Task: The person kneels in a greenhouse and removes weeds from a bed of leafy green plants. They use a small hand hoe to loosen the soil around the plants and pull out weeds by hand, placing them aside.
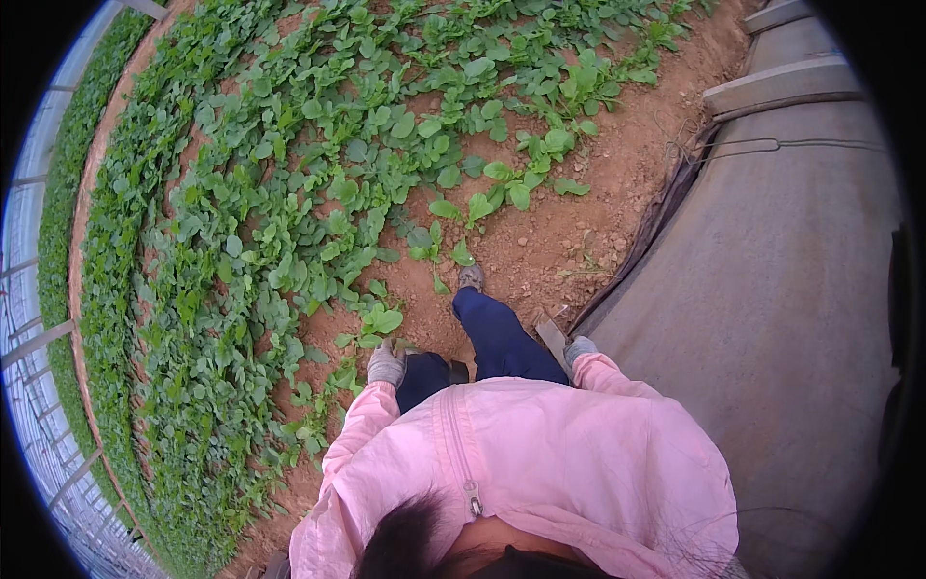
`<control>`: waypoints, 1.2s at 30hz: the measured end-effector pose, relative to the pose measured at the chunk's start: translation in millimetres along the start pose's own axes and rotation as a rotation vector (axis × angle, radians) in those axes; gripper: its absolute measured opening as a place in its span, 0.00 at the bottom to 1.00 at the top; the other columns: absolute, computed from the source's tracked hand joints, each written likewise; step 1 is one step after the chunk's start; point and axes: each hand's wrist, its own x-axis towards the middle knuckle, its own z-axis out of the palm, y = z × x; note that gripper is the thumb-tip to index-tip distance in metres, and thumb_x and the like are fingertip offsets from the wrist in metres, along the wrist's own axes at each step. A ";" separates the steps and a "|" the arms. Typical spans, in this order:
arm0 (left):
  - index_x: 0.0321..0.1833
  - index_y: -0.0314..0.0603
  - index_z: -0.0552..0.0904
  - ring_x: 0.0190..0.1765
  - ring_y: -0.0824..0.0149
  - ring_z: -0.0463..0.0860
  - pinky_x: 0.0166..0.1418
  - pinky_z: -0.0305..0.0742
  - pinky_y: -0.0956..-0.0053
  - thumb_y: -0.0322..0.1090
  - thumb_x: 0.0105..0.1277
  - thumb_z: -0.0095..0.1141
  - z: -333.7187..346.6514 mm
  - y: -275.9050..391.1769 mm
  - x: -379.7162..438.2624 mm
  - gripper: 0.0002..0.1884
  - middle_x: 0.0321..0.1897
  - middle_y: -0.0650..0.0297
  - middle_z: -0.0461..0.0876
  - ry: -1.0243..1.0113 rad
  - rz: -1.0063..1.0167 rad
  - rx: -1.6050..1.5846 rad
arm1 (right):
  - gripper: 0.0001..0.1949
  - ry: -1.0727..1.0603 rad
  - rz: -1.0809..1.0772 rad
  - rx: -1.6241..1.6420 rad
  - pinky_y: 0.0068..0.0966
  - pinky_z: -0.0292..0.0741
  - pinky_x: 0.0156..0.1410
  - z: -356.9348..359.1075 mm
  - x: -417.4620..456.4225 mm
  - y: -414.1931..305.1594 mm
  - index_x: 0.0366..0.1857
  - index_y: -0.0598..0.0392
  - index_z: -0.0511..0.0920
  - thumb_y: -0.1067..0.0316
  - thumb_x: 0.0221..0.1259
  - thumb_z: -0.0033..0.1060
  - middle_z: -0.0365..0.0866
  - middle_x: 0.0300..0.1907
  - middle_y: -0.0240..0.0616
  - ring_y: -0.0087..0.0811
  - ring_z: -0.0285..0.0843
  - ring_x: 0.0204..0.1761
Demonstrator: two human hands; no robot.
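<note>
My left hand [387,363], in a grey knit glove, is low beside my left knee. Its fingertips reach the broad leaves of a small green plant [377,323] at the bed's edge; whether they grip a stem is hidden. On the other side, my right hand [580,349], gloved too, is by the grey sheeting. A flat, narrow, pale brown piece [553,336], like a wooden slat, lies against or just beside its fingers. I cannot tell if the hand holds it. Dark blue trousers [499,329] cover my bent legs, and one shoe [470,277] rests on the soil.
Dense rows of leafy seedlings [289,217] fill the left and top. Bare reddish soil [521,253] runs along the grey sheeting [752,289] on the right. A cord [778,145] and a pale beam [785,85] cross that sheeting. Greenhouse framing [36,344] stands far left.
</note>
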 end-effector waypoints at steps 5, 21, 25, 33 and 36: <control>0.56 0.49 0.75 0.54 0.47 0.78 0.57 0.72 0.55 0.47 0.62 0.55 -28.4 8.2 -10.1 0.21 0.51 0.48 0.79 0.085 -0.057 0.087 | 0.18 0.037 0.010 0.026 0.37 0.75 0.57 5.8 -8.9 11.4 0.46 0.51 0.83 0.55 0.54 0.60 0.81 0.49 0.50 0.49 0.78 0.54; 0.42 0.45 0.79 0.29 0.67 0.76 0.32 0.72 0.70 0.34 0.65 0.60 55.0 -152.4 8.0 0.07 0.29 0.63 0.80 -0.032 -0.116 -0.802 | 0.18 0.139 0.018 -0.016 0.32 0.75 0.59 12.1 19.2 64.0 0.50 0.42 0.83 0.56 0.53 0.62 0.82 0.51 0.36 0.41 0.80 0.54; 0.42 0.48 0.77 0.19 0.71 0.69 0.20 0.64 0.72 0.35 0.65 0.59 34.7 -189.5 -36.1 0.06 0.21 0.66 0.73 -0.063 -0.229 -0.809 | 0.19 0.111 -0.037 0.023 0.31 0.74 0.59 21.2 -17.2 55.5 0.50 0.48 0.82 0.57 0.53 0.62 0.83 0.49 0.42 0.42 0.80 0.53; 0.41 0.50 0.73 0.16 0.70 0.68 0.16 0.60 0.72 0.38 0.67 0.54 22.4 -172.2 -39.5 0.06 0.20 0.68 0.71 -0.166 -0.421 -0.770 | 0.23 0.117 -0.019 -0.024 0.31 0.73 0.60 2.3 -20.4 67.2 0.51 0.49 0.82 0.48 0.54 0.59 0.82 0.51 0.43 0.43 0.79 0.56; 0.41 0.51 0.73 0.18 0.70 0.69 0.17 0.60 0.73 0.39 0.67 0.54 28.6 -143.1 -11.9 0.06 0.23 0.69 0.72 -0.176 -0.397 -0.884 | 0.23 0.104 0.003 -0.056 0.31 0.74 0.59 -24.4 -10.1 67.6 0.51 0.49 0.82 0.48 0.54 0.60 0.82 0.51 0.42 0.42 0.79 0.55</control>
